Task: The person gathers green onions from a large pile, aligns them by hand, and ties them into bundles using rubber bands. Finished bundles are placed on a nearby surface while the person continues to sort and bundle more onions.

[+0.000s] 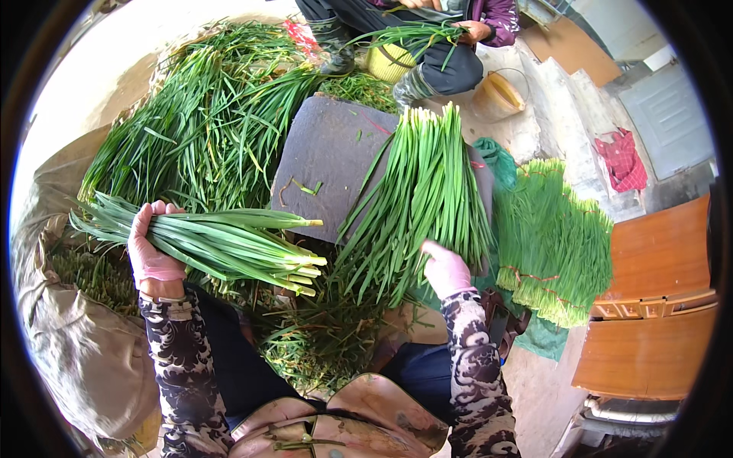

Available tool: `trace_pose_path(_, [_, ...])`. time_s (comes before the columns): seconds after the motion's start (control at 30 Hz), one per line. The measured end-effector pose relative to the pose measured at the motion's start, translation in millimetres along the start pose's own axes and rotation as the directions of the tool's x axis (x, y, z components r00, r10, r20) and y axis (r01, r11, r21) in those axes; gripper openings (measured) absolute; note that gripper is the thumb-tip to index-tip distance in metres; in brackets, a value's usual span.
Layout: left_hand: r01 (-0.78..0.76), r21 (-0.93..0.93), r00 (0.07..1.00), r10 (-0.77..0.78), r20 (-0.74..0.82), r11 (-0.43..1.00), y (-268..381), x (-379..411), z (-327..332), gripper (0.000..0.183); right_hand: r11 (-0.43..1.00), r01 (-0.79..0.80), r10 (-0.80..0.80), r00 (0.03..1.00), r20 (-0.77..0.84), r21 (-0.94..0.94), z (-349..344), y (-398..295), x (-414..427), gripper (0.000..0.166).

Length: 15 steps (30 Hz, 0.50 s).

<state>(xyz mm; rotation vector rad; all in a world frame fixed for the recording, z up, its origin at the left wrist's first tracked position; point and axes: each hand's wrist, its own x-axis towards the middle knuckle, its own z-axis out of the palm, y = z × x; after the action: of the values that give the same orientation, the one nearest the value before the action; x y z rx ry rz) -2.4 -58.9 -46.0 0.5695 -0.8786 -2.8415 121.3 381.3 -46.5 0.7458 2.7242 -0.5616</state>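
Note:
My left hand (pixel 156 246), in a thin pink glove, is closed around a bunch of green garlic chives (pixel 240 235), held level with its pale cut ends to the right. My right hand (pixel 446 268), gloved too, is at the lower leaves of a larger pile of chives (pixel 429 189); whether its fingers hold any leaf I cannot tell. That pile lies with its pale ends away from me on a grey padded board (pixel 326 149), where a few leaf scraps and a red tie also lie.
A big heap of loose chives (pixel 200 131) fills the left. Tied bundles (pixel 555 240) are stacked at right on green netting. Leaf trimmings (pixel 320 338) lie between my legs. Another person (pixel 452 63) sits opposite, holding chives, near a bucket (pixel 498 97). Wooden panels (pixel 658 246) stand right.

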Motion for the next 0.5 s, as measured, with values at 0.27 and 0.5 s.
trace_pose_path(0.27, [0.014, 0.018, 0.996, -0.016, 0.092, 1.000, 2.3, -17.2, 13.4, 0.013, 0.932, 0.328, -0.139, 0.721, 0.679, -0.157, 16.5, 2.5, -70.4, 0.025])
trace_pose_path(0.5, [0.013, -0.088, 0.997, -0.019, -0.068, 0.996, -6.2, -13.8, 12.8, 0.011, 0.611, 0.190, -0.470, 0.868, 0.159, 0.768, 13.7, -51.1, -108.7, 0.012])
